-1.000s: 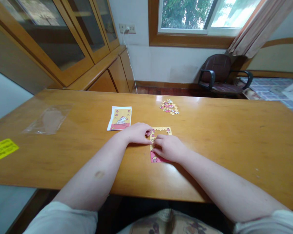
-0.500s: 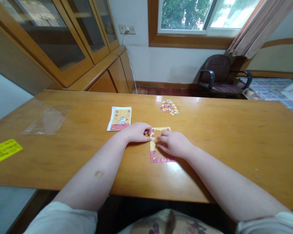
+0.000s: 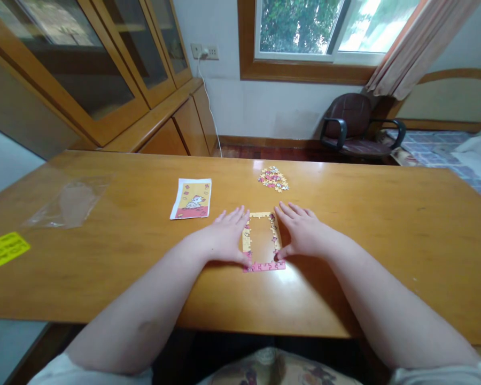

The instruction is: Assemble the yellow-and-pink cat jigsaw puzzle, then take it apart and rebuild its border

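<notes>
A rectangular frame of joined puzzle pieces [image 3: 264, 266], yellow at the top and pink at the bottom, lies on the wooden table with bare wood inside it. My left hand [image 3: 229, 238] rests along its left side, fingers spread, thumb on the lower left corner. Along the right side lies my right hand [image 3: 300, 230], also spread, its thumb touching near the lower right corner. Neither hand holds anything. Beyond them is a pile of loose puzzle pieces [image 3: 273, 179]. A picture card [image 3: 192, 199] with a white animal on yellow and pink lies to the left.
A clear plastic bag [image 3: 74, 203] and a yellow label [image 3: 6, 251] are at the left of the table [image 3: 369, 214]. Past the far edge stand a glass-door cabinet [image 3: 160, 85], a dark chair [image 3: 350, 125] and a bed [image 3: 436, 147].
Both hands have opened and spread flat along the frame's sides. My right hand has moved off the frame's middle to its right edge, uncovering the inside. The view has shifted slightly.
</notes>
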